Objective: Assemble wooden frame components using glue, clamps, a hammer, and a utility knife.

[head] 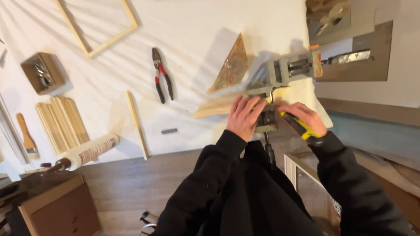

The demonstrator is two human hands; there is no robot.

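Left hand [243, 117] presses pale wooden strip [214, 109] in grey metal corner clamp [280, 72].

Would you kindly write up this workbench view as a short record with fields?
Setting: white cloth over a bench, seen from above
Left hand: left hand flat on a wooden strip at the corner clamp
Right hand: right hand gripping a yellow-handled tool
Nearby: pliers, wooden triangle, empty frame, bundle of sticks, paintbrush, sealant tube
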